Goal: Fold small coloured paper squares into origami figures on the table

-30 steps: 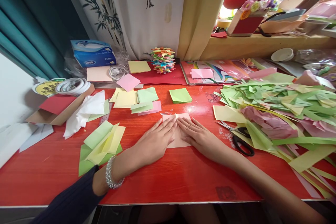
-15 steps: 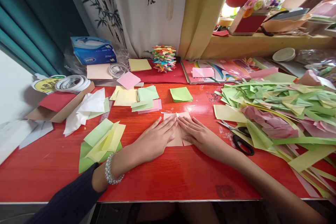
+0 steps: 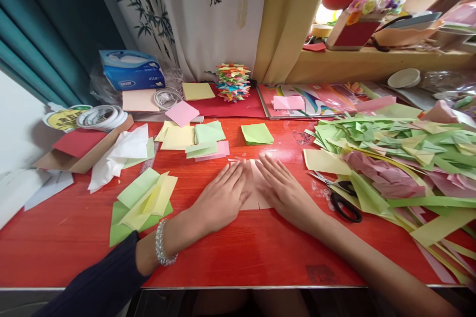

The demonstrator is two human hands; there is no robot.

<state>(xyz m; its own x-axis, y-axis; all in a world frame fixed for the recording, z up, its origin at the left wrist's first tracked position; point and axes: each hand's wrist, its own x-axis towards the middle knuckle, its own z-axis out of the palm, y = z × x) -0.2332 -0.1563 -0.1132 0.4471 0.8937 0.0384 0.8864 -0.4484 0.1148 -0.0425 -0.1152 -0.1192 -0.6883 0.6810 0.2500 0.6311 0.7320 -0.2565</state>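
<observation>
A pale pink sheet of paper (image 3: 253,193) lies flat on the red table, with a fold or seam running up its middle. My left hand (image 3: 224,193) rests flat on its left part, fingers stretched out and pointing away from me. On the right part lies my right hand (image 3: 285,183), palm down with the fingers extended. Much of the paper is hidden under both hands. Just beyond it sits a stack of green paper squares (image 3: 257,134).
Scissors (image 3: 344,195) with black handles lie right of my hand, beside a heap of green paper strips (image 3: 394,143). Folded yellow and green papers (image 3: 147,198) are at left. Behind stand a colourful paper ornament (image 3: 233,82) and a blue tissue pack (image 3: 131,70).
My hands have moved apart from the middle of the pink paper, the left one leftward and the right one slightly rightward. More of the paper's centre shows.
</observation>
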